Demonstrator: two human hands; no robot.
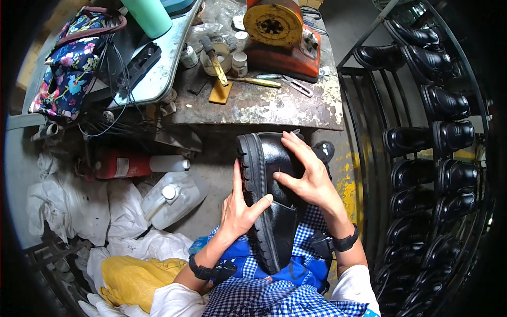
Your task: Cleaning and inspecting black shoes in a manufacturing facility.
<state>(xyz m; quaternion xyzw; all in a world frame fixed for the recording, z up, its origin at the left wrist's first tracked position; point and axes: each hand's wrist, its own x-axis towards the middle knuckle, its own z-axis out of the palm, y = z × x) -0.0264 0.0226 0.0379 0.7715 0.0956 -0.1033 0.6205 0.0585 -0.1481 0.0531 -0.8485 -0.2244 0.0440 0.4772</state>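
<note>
- Nearest me I see a blue-and-white checked apron (pixel 274 296) over the lap, with a black wristband on each forearm; the boot rests above it, its heel end down toward the lap
- My left hand (pixel 240 208) is clamped on the black boot (pixel 274 201); the thumb lies across the ribbed sole edge and the forefinger stands straight up along the tread; the grip is closed on the sole side, not loose
- My right hand (pixel 309 177) lies flat on the glossy upper, just right of the left grip; fingers spread and pressing the leather, thumb pointing back toward the sole; it bears on the boot rather than wrapping it, so I count it as holding with fingers apart
- The boot sits between both hands, sole turned left, toe end up and away from me
- Left of the grip, on the floor, lie a white plastic jug (pixel 171 198), white sacks and a yellow bag (pixel 132 277); a red cylinder (pixel 124 165) lies beyond the jug
- Right of the grip stands a dark metal rack (pixel 369 158) filled with rows of finished black boots (pixel 446 137)
- Beyond the grip is the worn bench (pixel 274 108); on it a glue pot with a brush (pixel 216 55), a yellow-handled tool (pixel 256 82), and an orange machine with a yellow disc (pixel 280 31)
- Far left of that, a floral bag (pixel 74 63) and a green cup (pixel 148 16)
</note>
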